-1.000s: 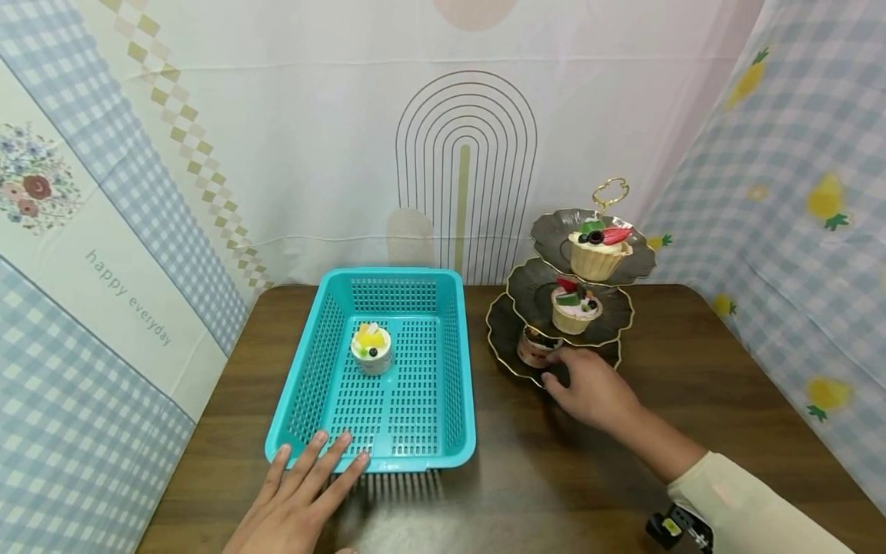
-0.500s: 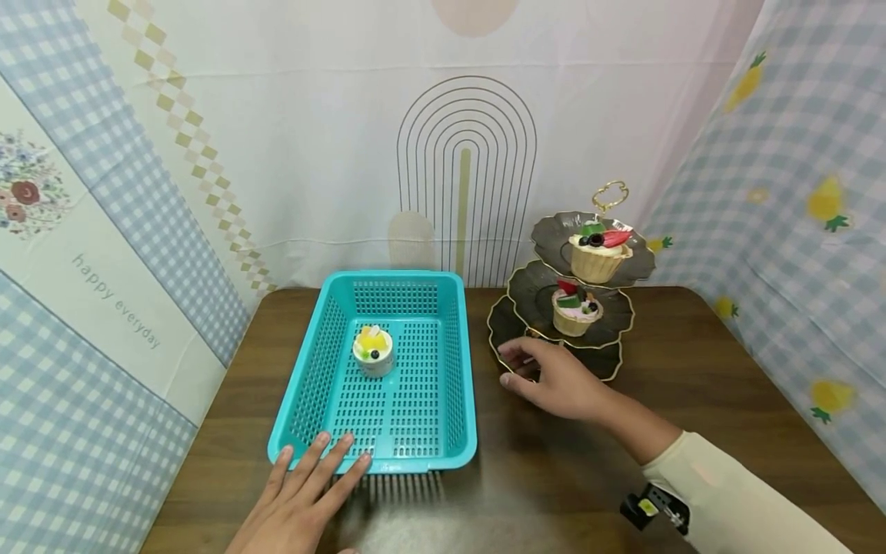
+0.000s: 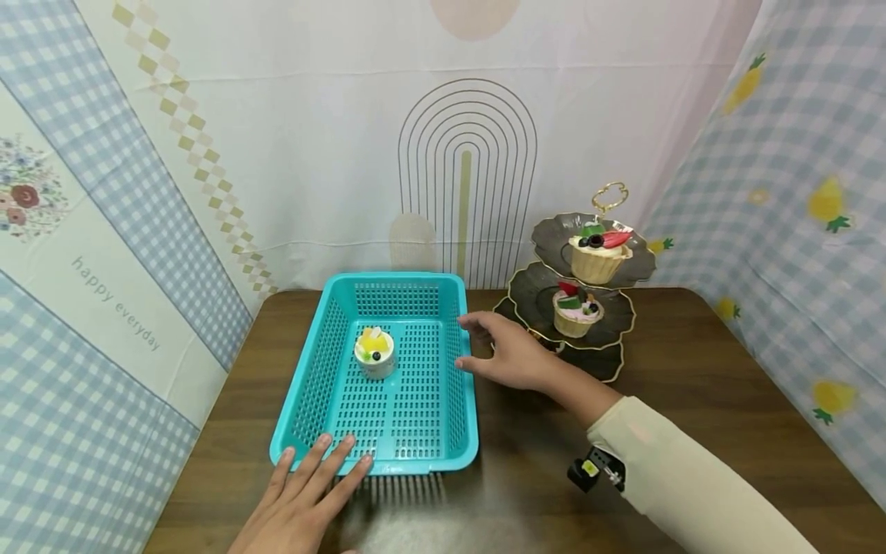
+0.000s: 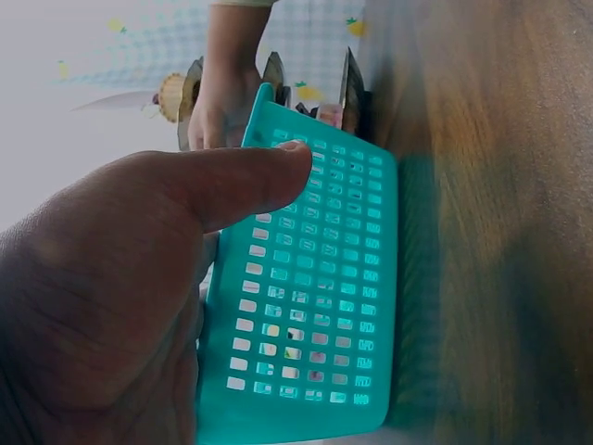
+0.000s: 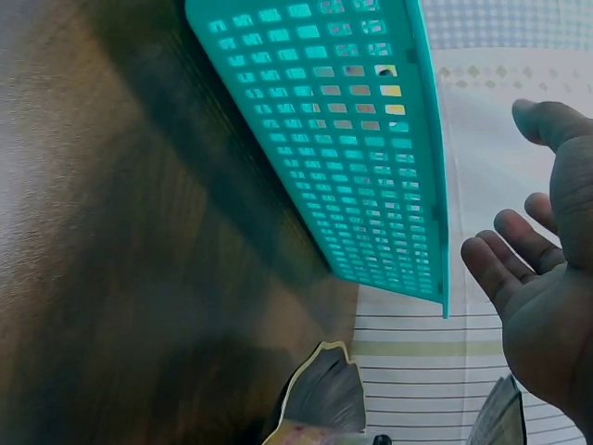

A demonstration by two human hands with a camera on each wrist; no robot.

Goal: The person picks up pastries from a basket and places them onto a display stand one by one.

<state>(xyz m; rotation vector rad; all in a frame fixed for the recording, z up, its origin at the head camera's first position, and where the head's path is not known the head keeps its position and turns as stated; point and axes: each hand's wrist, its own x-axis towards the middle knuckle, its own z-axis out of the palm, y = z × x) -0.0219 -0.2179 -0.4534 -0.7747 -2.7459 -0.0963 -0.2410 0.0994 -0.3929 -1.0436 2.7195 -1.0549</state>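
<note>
My left hand [image 3: 298, 496] rests its straight, spread fingers on the near rim of a turquoise plastic basket [image 3: 473, 431]. In the left wrist view, the thumb [image 4: 250, 181] shows in front of the basket's outer wall. A cup dessert [image 3: 375, 354] with yellow fruit, cream and a dark berry stands upright in the basket. My right hand [image 3: 508, 350] hovers at the basket's right rim, thumb and fingers apart, holding nothing. Behind it is a three-tier stand [image 3: 526, 304]; its bottom-tier cup dessert is mostly hidden in the head view, though a pinkish part [image 4: 329, 113] shows in the left wrist view.
A cream tart [image 3: 598, 258] with red and green fruit sits on the top tier, and a smaller pink-cream tart [image 3: 576, 314] on the middle one. All stands on a brown wooden table [image 3: 526, 477]. Patterned cloths [image 3: 311, 154] hang behind and at both sides.
My right hand has left the cup dessert on the bottom tier and moved left to the basket's right rim, bare of any thing. The left hand has stayed on the near rim.
</note>
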